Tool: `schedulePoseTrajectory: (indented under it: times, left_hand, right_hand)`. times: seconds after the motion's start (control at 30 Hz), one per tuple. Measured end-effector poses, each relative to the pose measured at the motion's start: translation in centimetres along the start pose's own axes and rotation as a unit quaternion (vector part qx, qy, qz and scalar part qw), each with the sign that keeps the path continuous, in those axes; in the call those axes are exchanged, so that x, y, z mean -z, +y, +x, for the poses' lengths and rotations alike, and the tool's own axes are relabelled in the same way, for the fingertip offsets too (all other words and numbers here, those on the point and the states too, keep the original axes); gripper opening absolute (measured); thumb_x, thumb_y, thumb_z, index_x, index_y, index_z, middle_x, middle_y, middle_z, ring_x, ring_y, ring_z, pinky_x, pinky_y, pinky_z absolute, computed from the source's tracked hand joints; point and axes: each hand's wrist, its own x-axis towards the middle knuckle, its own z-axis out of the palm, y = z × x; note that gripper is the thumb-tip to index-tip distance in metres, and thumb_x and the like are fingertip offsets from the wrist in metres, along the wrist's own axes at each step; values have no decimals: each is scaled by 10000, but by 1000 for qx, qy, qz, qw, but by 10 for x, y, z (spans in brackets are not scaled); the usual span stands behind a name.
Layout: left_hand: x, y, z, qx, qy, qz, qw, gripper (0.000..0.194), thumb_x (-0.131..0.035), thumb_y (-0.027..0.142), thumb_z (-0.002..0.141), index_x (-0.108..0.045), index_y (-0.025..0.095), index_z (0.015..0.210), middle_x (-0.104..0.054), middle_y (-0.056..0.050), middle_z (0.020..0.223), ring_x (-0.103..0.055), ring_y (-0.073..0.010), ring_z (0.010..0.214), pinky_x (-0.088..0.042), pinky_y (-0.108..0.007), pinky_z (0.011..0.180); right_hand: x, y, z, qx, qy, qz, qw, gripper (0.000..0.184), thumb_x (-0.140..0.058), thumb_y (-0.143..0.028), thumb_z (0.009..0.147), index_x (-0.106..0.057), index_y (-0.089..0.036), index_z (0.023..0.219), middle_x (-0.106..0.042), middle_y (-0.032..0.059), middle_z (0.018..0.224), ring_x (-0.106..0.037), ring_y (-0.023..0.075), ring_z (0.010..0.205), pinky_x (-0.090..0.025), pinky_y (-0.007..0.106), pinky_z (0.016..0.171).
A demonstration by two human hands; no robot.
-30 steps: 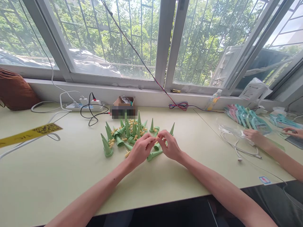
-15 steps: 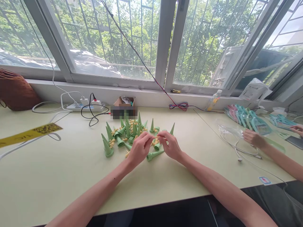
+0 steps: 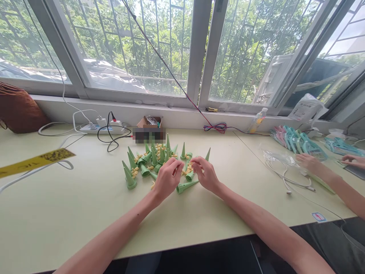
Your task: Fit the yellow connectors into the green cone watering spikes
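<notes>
My left hand [image 3: 170, 177] is closed in a pinch over the near side of a cluster of green plastic spikes [image 3: 129, 178]. Facing it, my right hand [image 3: 205, 175] also has thumb and fingertips drawn together. Whatever small piece sits in either pinch is too small to make out. Small yellow valve-like parts [image 3: 134, 173] lie among the spikes, some fitted to them. Several spikes stand point up; others lie on their sides, such as the hollow green spike [image 3: 186, 186] just below and between my hands.
A small cardboard box [image 3: 156, 122] and a power strip [image 3: 97, 130] stand along the windowsill. Coiled wires [image 3: 215, 128] and a bottle [image 3: 257, 121] are behind on the right. Another person's hand [image 3: 309, 163] works near white cables [image 3: 282, 179] and teal packaged items [image 3: 303, 146].
My hands have drawn slightly apart, leaving a wider gap between the fingertips. The spikes stay in place. At the right, the other person's hands have shifted a little.
</notes>
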Motion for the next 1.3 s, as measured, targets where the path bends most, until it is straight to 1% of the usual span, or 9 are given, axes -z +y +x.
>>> schedulePoseTrajectory:
  times: [0.1,0.23,0.4,0.53,0.77,0.9,1.07,1.17,1.3]
  left_hand:
    - [1,-2,1,18,1,30,999,211,-475,253,963,-605,192,808,-558,-4,747,-510,-115,610,-410,-237,594]
    - [2,-5,1,43,-15,87,995,139,-522,274,930,-638,199,938,-621,-8,778,-575,-133,629,-428,-245,607]
    - [1,-10,-1,59,-63,155,984,232,-585,341,880,-660,238,1073,-629,13,677,-631,-183,645,-415,-255,579]
    - [1,-11,-2,75,-112,173,976,299,-594,373,862,-645,268,1138,-636,31,628,-638,-200,620,-400,-255,558]
    - [2,-10,-1,95,-135,169,972,355,-612,313,843,-637,249,1192,-636,26,615,-653,-223,657,-437,-275,588]
    - [2,-8,0,107,-108,137,979,353,-587,307,869,-611,235,1214,-626,30,646,-616,-184,609,-445,-269,611]
    - [4,-2,3,129,-21,47,990,365,-573,365,899,-555,228,1237,-612,46,680,-454,-105,468,-409,-232,556]
    - [5,1,4,142,6,6,990,346,-588,365,894,-546,219,1205,-604,53,663,-395,-94,459,-385,-217,529]
    - [4,3,4,146,18,-24,989,334,-598,354,889,-539,210,1185,-600,54,642,-376,-96,467,-374,-215,521]
  right_hand:
    - [0,0,0,4,1,-3,1000,223,-378,-368,1027,-548,-226,999,-566,20,797,-545,124,628,-525,267,608]
    - [0,0,1,6,2,-8,1000,232,-371,-382,1027,-544,-228,1007,-571,29,820,-546,130,637,-519,270,605]
    - [0,0,1,-5,1,-11,1000,242,-370,-396,1026,-543,-229,997,-570,27,798,-540,136,629,-520,274,610]
    - [0,0,0,-2,0,-12,1000,230,-377,-372,1026,-548,-222,994,-579,29,804,-543,135,637,-521,276,623]
    - [0,1,1,-4,-4,-16,1000,224,-386,-357,1022,-558,-215,1002,-592,38,822,-544,135,640,-521,274,619]
    - [1,0,1,0,6,-19,1000,201,-403,-335,1018,-560,-211,995,-597,37,833,-537,126,634,-523,269,623]
    - [2,-1,2,2,47,-31,998,171,-435,-317,1005,-560,-206,975,-594,32,850,-537,118,640,-514,247,592]
    - [3,-2,3,3,58,-36,998,162,-444,-312,1000,-564,-206,973,-599,34,862,-557,124,670,-516,240,587]
    - [2,-3,3,9,55,-44,997,162,-444,-309,997,-570,-209,977,-614,43,882,-590,141,733,-529,245,605]
